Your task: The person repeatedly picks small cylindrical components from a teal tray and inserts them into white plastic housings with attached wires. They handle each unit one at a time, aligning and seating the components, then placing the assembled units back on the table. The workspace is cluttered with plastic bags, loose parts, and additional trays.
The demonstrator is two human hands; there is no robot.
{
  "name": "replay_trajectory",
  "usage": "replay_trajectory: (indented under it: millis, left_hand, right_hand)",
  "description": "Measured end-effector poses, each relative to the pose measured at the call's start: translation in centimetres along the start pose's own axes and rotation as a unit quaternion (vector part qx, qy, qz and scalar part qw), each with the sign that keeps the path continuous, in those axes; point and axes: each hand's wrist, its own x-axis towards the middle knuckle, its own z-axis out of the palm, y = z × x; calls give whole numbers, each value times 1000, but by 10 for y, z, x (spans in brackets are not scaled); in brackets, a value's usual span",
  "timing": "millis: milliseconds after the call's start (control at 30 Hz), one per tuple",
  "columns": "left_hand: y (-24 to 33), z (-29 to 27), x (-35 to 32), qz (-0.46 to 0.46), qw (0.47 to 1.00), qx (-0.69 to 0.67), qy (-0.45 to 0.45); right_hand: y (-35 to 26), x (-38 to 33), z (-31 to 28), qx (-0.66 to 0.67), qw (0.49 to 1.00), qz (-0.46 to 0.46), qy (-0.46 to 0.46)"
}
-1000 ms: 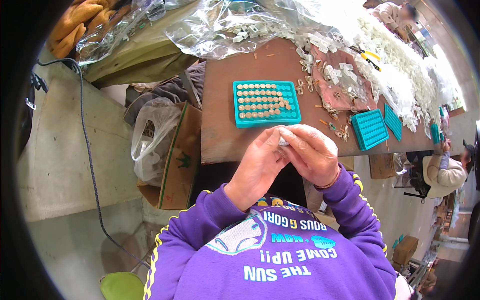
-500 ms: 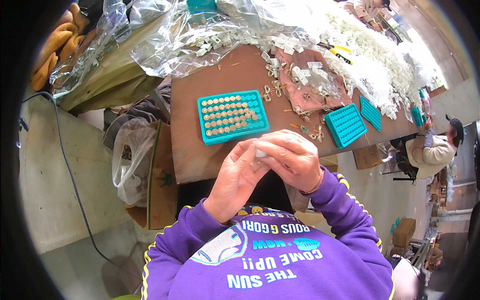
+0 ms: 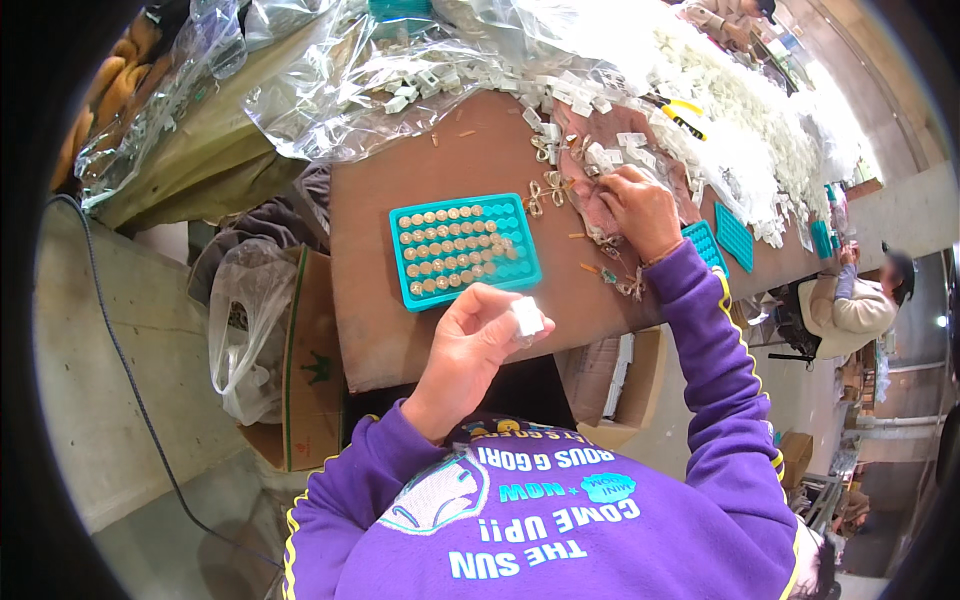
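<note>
Teal compartment tray (image 3: 518,268) sits on brown tabletop (image 3: 360,320), landmark for all places here. Rows of round metallic discs (image 3: 433,235) fill most of its left and middle cells. Left hand (image 3: 468,338) is at the tray's near edge, on the person's side, pinching a small white plastic case (image 3: 527,317) between thumb and fingers. Case is just off the tray's near right corner, raised in the fingers; its inside can't be made out. Right hand (image 3: 643,212) is right of the tray, reaching over pink cloth (image 3: 592,210). Its fingers are bent, tips down at white plastic pieces (image 3: 632,140); can't tell whether they grip one. Looped cables (image 3: 553,185) lie just right of the tray, between it and the cloth. Second teal tray (image 3: 703,243) is farther right, partly behind the right sleeve, with teal grid panel (image 3: 735,236) beside it. Pliers with yellow-and-black handles (image 3: 685,115) lie beyond the tray to the far right, by a big heap of whitish pieces (image 3: 770,150). Clear plastic sheeting (image 3: 300,110) is beyond the tray, far left. Cardboard box (image 3: 315,370) with whitish plastic bag (image 3: 240,340) stands left of the tray, below table level. Seated co-worker (image 3: 850,310) is well right of the tray.
</note>
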Motion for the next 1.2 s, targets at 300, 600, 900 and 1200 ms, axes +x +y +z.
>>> replay_trajectory:
  millis: [300,600,900,1200]
  left_hand:
    - [1,-3,1,-20,999,-32,-21]
    - [2,-3,1,-25,999,-46,-5]
    - [2,-1,-1,-10,999,-39,-24]
    - [0,-2,-1,-4,1000,-10,-21]
  right_hand:
    - [10,-5,0,282,941,186,13]
    - [-30,-11,-33,656,688,297,-94]
    - [-113,-34,-59,564,802,164,-108]
    - [-138,-50,-47,622,759,184,-62]
